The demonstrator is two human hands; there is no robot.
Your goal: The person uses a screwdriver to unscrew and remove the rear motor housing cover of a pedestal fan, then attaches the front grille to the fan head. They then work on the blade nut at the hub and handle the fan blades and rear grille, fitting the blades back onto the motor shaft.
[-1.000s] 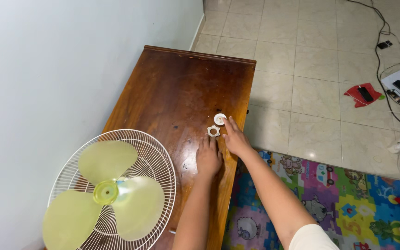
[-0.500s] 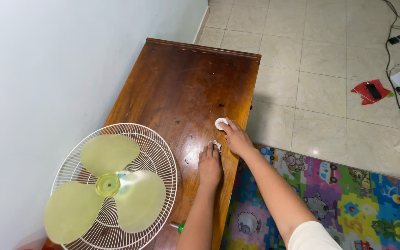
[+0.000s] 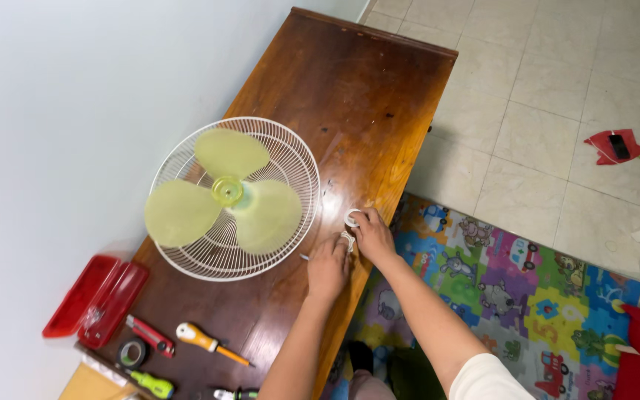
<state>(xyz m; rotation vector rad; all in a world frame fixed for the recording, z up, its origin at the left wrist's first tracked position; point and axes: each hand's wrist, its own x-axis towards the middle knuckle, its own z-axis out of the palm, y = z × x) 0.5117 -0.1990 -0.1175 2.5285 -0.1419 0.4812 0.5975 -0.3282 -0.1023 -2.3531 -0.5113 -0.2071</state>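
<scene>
Brown wooden table [image 3: 350,81], long axis running from near left to far right, set against a pale wall.

Fan guard [image 3: 235,198]: white wire, round, lying flat on the table beside the wall, three yellow-green blades [image 3: 224,194] inside it, hub facing up.

Red tray [image 3: 98,300]: at the near left end of the table, long axis roughly along the table's.

Play mat [image 3: 527,296]: multicoloured, on the tiled floor along the table's right edge.

Screwdriver [image 3: 209,342]: orange handle, shaft pointing right and towards the near end, lying near the tray. Beside it a red cutter [image 3: 150,335], a roll of black tape [image 3: 132,352] and a green-handled tool [image 3: 150,384].

Left hand [image 3: 329,267]: palm down on the table just right of the guard, fingers curled on a small white part [image 3: 347,240]; the exact grip cannot be told.

Right hand [image 3: 372,234]: at the table's right edge, fingertips pinching a white ring [image 3: 352,218].

Ring: small, round, lying flat, opening upward, between the guard's rim and the table edge, just beyond the white part.
</scene>
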